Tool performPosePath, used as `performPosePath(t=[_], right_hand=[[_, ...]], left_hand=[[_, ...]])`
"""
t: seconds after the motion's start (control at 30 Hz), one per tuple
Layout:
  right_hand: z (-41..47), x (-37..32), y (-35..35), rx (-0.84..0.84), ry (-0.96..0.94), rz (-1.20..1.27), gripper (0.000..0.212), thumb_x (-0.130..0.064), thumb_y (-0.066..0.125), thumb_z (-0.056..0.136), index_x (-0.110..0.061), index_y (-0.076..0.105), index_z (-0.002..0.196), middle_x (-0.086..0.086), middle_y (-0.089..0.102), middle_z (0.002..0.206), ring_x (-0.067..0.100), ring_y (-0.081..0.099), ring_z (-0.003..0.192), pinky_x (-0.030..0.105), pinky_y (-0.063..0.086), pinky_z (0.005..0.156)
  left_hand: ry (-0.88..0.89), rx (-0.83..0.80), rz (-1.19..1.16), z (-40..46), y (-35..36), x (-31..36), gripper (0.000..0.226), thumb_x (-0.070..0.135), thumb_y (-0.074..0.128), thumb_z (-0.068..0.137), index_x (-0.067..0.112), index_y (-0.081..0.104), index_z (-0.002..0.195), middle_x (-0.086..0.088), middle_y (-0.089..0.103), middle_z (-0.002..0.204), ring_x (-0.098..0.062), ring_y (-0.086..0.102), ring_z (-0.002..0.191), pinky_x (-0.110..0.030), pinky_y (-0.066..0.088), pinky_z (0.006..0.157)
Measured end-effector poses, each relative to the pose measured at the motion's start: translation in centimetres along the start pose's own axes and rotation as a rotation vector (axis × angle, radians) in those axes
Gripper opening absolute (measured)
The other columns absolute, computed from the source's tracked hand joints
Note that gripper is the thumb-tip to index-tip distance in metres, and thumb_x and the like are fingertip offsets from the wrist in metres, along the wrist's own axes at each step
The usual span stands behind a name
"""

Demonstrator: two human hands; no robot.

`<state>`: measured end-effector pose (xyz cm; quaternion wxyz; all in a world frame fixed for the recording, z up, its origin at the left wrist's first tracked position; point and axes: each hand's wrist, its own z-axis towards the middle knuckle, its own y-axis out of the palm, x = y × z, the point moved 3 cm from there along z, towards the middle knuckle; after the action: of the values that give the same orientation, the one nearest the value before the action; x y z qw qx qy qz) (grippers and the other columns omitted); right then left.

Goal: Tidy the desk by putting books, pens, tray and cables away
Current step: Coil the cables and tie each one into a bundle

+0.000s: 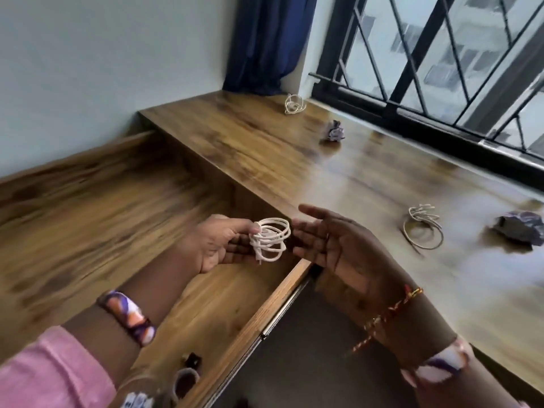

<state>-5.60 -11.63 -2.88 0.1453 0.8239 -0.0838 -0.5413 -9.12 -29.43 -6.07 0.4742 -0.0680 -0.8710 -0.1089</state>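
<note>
My left hand [217, 242] pinches a coiled white cable [270, 239] between thumb and fingers, holding it above the pulled-out wooden drawer [88, 219]. My right hand [332, 240] is beside the coil with its palm up and fingers straight, just to the right of it and not gripping it. A second white cable coil [422, 226] lies on the wooden desk [368, 178] at the right. A third small cable bundle [294, 104] lies at the far end of the desk near the curtain.
Two crumpled purple papers lie on the desk, one far back [335, 132], one at the right edge [521, 228]. The barred window [441, 69] runs along the desk's far side. Small dark items [188, 375] sit in the drawer's near corner.
</note>
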Motion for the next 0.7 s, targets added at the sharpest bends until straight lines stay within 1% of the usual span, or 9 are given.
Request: performPosePath(t=[0.07, 0.2, 0.3, 0.4, 0.43, 0.5, 0.57, 0.63, 0.7], right_hand=[[1.2, 0.3, -1.2, 0.063, 0.001, -0.001, 0.030, -0.004, 0.036, 0.094, -0.011, 0.060, 0.111, 0.015, 0.061, 0.111, 0.020, 0.060, 0.090, 0.038, 0.049, 0.087], [3.1, 0.6, -3.6, 0.165, 0.036, -0.013, 0.027, -0.005, 0.039, 0.094, -0.009, 0.063, 0.106, 0.012, 0.063, 0.105, 0.021, 0.062, 0.091, 0.035, 0.053, 0.081], [4.3, 0.2, -5.4, 0.219, 0.049, -0.014, 0.025, -0.007, 0.040, 0.094, -0.011, 0.064, 0.100, 0.009, 0.066, 0.100, 0.019, 0.065, 0.086, 0.029, 0.055, 0.069], [5.3, -0.7, -7.2, 0.248, 0.053, -0.025, 0.025, -0.007, 0.039, 0.094, -0.013, 0.064, 0.097, 0.006, 0.068, 0.094, 0.018, 0.065, 0.083, 0.029, 0.054, 0.071], [5.6, -1.0, -7.7, 0.255, 0.051, -0.028, 0.026, -0.007, 0.039, 0.094, -0.013, 0.064, 0.096, 0.006, 0.069, 0.093, 0.018, 0.066, 0.082, 0.029, 0.054, 0.072], [6.0, -1.8, -8.7, 0.276, 0.041, -0.034, 0.026, -0.007, 0.039, 0.095, -0.012, 0.064, 0.095, 0.006, 0.070, 0.091, 0.018, 0.066, 0.081, 0.031, 0.054, 0.074], [6.0, -2.8, -9.9, 0.292, 0.021, -0.048, 0.025, -0.008, 0.041, 0.094, -0.013, 0.065, 0.093, 0.004, 0.071, 0.088, 0.016, 0.068, 0.078, 0.030, 0.056, 0.072], [5.6, -4.5, -11.3, 0.328, -0.021, -0.053, 0.024, -0.008, 0.042, 0.094, -0.013, 0.066, 0.093, 0.003, 0.072, 0.086, 0.014, 0.069, 0.076, 0.029, 0.057, 0.070], [4.6, -6.8, -13.2, 0.415, -0.103, -0.069, 0.024, -0.008, 0.043, 0.094, -0.014, 0.065, 0.094, 0.003, 0.071, 0.088, 0.015, 0.069, 0.080, 0.029, 0.056, 0.073]], left_hand=[[-0.045, 0.040, -0.006, 2.3, -0.6, -1.6, 0.013, 0.002, 0.053, 0.088, 0.000, 0.061, 0.077, -0.007, 0.066, 0.052, -0.015, 0.064, 0.043, -0.027, 0.056, 0.048], [-0.152, 0.074, 0.055, 6.7, 0.1, -4.3, 0.014, -0.001, 0.052, 0.088, 0.002, 0.058, 0.076, -0.004, 0.065, 0.048, -0.014, 0.062, 0.041, -0.026, 0.054, 0.044], [-0.212, 0.084, 0.166, 9.3, 1.7, -5.8, 0.015, -0.001, 0.059, 0.085, 0.006, 0.055, 0.073, -0.007, 0.062, 0.060, -0.016, 0.059, 0.053, -0.028, 0.053, 0.046], [-0.203, 0.133, 0.301, 11.0, 3.0, -6.4, 0.009, 0.001, 0.064, 0.082, 0.003, 0.056, 0.077, -0.008, 0.055, 0.064, -0.012, 0.055, 0.046, -0.020, 0.043, 0.040], [-0.183, 0.159, 0.340, 11.6, 3.2, -6.4, 0.009, 0.003, 0.065, 0.082, 0.001, 0.058, 0.086, -0.009, 0.057, 0.070, -0.015, 0.058, 0.053, -0.022, 0.045, 0.044], [-0.173, 0.185, 0.429, 12.7, 3.1, -6.4, 0.026, 0.007, 0.066, 0.081, 0.000, 0.054, 0.104, -0.013, 0.060, 0.090, -0.027, 0.062, 0.083, -0.031, 0.050, 0.065], [-0.143, 0.205, 0.688, 13.2, 2.7, -5.3, 0.030, 0.014, 0.066, 0.082, 0.003, 0.053, 0.107, -0.012, 0.060, 0.102, -0.029, 0.060, 0.097, -0.032, 0.047, 0.073], [-0.072, 0.180, 1.021, 13.0, 2.2, -3.2, 0.026, 0.023, 0.067, 0.081, 0.004, 0.062, 0.099, -0.013, 0.065, 0.099, -0.028, 0.062, 0.091, -0.030, 0.045, 0.067], [-0.015, 0.036, 1.205, 12.2, 2.6, -0.6, 0.025, 0.033, 0.064, 0.085, 0.008, 0.064, 0.088, -0.006, 0.064, 0.085, -0.021, 0.060, 0.078, -0.026, 0.041, 0.059]])
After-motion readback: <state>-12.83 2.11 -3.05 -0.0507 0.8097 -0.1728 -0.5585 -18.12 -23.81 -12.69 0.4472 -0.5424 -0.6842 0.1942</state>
